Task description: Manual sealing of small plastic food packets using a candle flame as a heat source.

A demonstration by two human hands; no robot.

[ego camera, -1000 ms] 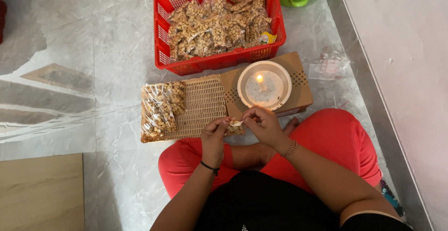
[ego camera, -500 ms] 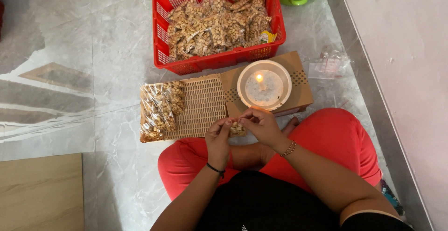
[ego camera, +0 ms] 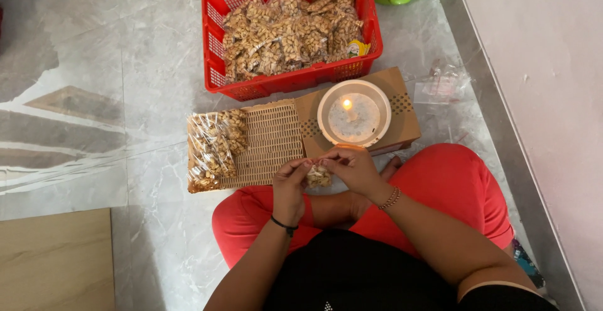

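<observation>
A red basket (ego camera: 217,47) at the top centre of the frame is heaped with clear packets of nuts (ego camera: 286,32), one yellow label showing at its right corner. Below it, left of centre, more filled packets (ego camera: 213,144) lie stacked on a woven tray (ego camera: 270,138). A lit candle (ego camera: 347,105) stands in a white bowl (ego camera: 326,132) on a cardboard box (ego camera: 402,113). At centre, the left hand (ego camera: 290,185) and right hand (ego camera: 355,168) meet, fingers pinching the top of a small packet (ego camera: 319,176) that hangs downward below the bowl, its long axis hard to tell.
</observation>
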